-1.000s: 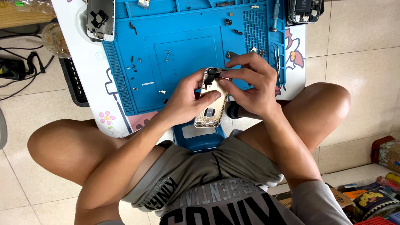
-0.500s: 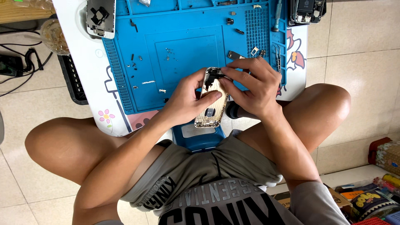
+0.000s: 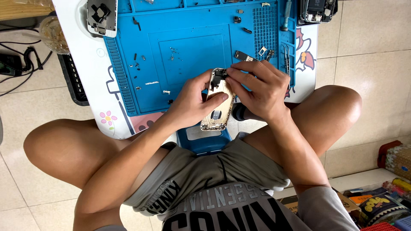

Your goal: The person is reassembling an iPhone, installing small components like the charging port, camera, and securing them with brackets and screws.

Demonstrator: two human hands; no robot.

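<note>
Pale floor tiles point(image 3: 368, 51) surround the low white table point(image 3: 81, 72), where a blue mat point(image 3: 192, 47) is spread. My left hand point(image 3: 192, 100) grips the opened phone shell point(image 3: 218, 102) by its left side, thumb across its inside, held above the mat's near edge. My right hand point(image 3: 259, 87) pinches at the shell's top end with closed fingertips. Small screws point(image 3: 173, 51) lie well apart on the mat's middle; room stays open there and toward the left rim.

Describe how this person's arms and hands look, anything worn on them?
Both arms are bare to the grey short sleeves. The left hand and right hand wear no gloves; no rings, watch or bracelet show on either hand or wrist.
</note>
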